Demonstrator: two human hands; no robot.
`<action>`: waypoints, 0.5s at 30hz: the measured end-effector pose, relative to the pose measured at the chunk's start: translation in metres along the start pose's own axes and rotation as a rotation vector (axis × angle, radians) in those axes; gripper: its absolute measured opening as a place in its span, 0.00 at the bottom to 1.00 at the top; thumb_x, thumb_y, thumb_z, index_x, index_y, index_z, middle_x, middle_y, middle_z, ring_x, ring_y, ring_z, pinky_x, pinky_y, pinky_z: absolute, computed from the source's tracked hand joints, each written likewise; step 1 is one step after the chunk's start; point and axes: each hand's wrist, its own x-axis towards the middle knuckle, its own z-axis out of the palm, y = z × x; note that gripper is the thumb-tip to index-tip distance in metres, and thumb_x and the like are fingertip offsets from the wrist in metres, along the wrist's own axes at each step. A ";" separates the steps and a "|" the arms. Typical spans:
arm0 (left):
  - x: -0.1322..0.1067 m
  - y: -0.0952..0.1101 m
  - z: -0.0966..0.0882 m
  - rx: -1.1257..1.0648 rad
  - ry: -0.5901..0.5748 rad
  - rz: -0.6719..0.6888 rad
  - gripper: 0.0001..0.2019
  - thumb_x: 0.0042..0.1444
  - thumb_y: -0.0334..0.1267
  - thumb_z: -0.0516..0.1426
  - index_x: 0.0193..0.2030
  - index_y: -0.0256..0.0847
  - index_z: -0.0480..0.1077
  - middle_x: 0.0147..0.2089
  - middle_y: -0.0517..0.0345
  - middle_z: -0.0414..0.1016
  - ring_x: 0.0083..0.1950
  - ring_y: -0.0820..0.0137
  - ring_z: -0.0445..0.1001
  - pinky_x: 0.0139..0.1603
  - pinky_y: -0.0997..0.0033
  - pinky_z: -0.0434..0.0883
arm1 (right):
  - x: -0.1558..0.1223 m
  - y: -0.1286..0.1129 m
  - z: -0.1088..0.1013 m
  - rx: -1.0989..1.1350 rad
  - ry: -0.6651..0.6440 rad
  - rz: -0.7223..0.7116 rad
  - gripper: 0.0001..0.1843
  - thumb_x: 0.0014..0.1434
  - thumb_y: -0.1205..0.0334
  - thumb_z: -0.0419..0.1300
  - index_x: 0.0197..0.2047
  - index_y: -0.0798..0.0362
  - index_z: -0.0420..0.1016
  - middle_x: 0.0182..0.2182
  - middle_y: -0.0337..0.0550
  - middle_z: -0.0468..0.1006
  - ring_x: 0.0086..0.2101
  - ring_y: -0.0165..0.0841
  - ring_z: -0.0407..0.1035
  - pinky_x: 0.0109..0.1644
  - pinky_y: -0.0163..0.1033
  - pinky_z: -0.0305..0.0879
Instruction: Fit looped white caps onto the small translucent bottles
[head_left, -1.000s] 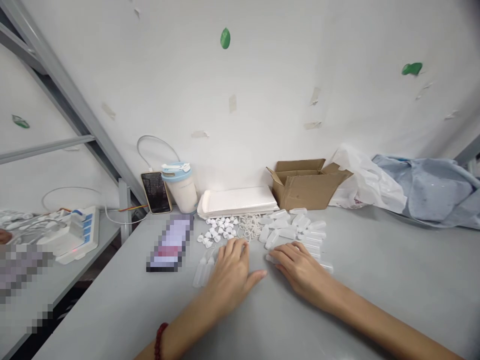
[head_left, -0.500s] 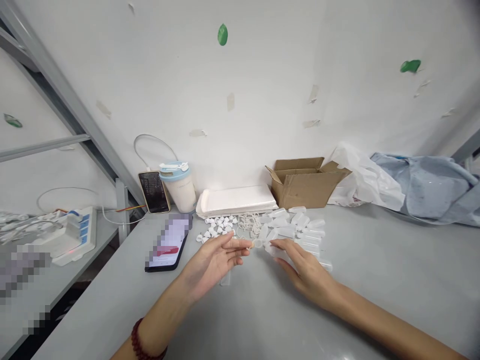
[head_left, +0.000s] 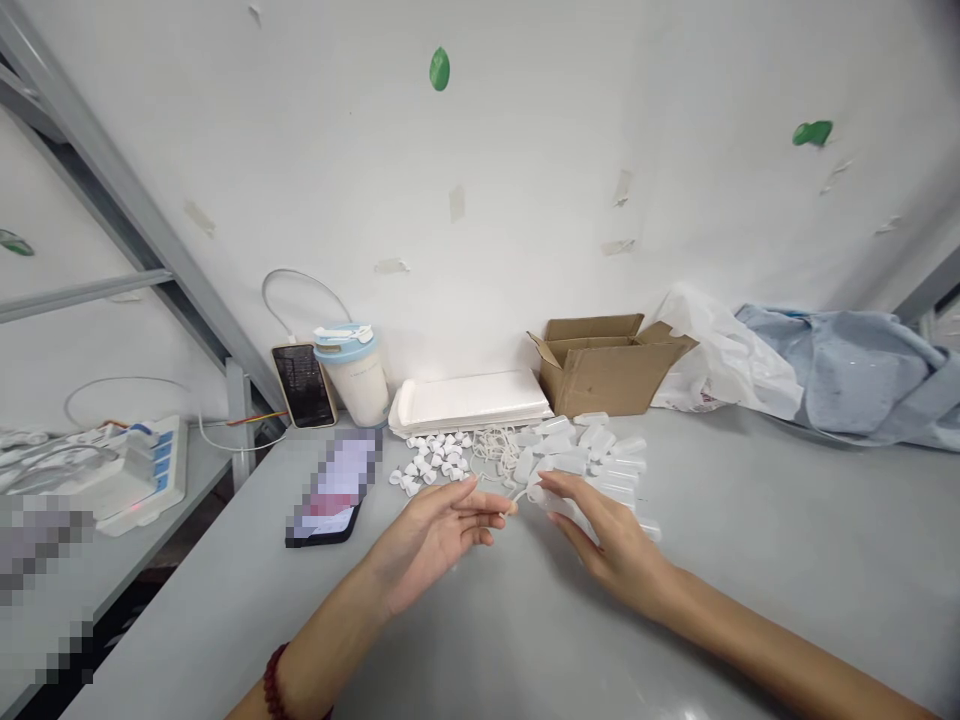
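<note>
My left hand (head_left: pixel 442 535) reaches in from the left with its fingers stretched and pressed together. At its fingertips is a thin white cord (head_left: pixel 519 494), which runs toward the mouth of a clear plastic tube (head_left: pixel 559 502). My right hand (head_left: pixel 611 530) grips that tube between thumb and fingers and partly hides it. Behind both hands lie a tangle of white cords (head_left: pixel 499 450), a scatter of small white caps (head_left: pixel 431 462) and a pile of more clear tubes (head_left: pixel 619 468). Whether the cord enters the tube is too small to tell.
Along the wall stand a blue-lidded cup (head_left: pixel 358 385), a phone (head_left: pixel 304 385), a stack of white envelopes (head_left: pixel 472 400), an open cardboard box (head_left: pixel 607 375), a white plastic bag (head_left: pixel 727 360) and blue cloth (head_left: pixel 855 375). Another phone (head_left: pixel 334 495) lies at left, near a power strip (head_left: pixel 161 470).
My left hand has moved slightly down and right, and the white cord now shows between its fingertips and the tube. My right hand keeps its hold. The view has shifted a little.
</note>
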 end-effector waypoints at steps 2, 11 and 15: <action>0.000 0.000 0.000 0.022 0.013 -0.008 0.17 0.57 0.42 0.55 0.37 0.27 0.76 0.41 0.43 0.75 0.41 0.66 0.70 0.43 0.71 0.64 | 0.000 -0.002 -0.001 0.016 -0.005 -0.023 0.23 0.62 0.70 0.48 0.59 0.47 0.52 0.46 0.49 0.71 0.45 0.37 0.68 0.45 0.46 0.70; 0.001 -0.008 0.002 0.369 0.112 0.163 0.14 0.56 0.43 0.55 0.40 0.34 0.74 0.43 0.48 0.74 0.44 0.66 0.68 0.45 0.69 0.64 | 0.000 -0.013 -0.003 0.172 -0.011 0.063 0.17 0.61 0.66 0.52 0.53 0.50 0.63 0.41 0.46 0.74 0.41 0.35 0.69 0.44 0.42 0.68; 0.001 -0.015 0.008 0.615 0.113 0.217 0.12 0.52 0.40 0.59 0.43 0.39 0.72 0.42 0.54 0.74 0.45 0.67 0.69 0.49 0.68 0.65 | 0.001 -0.024 -0.005 0.371 -0.129 0.329 0.13 0.60 0.59 0.55 0.48 0.50 0.68 0.39 0.44 0.75 0.38 0.35 0.71 0.37 0.40 0.69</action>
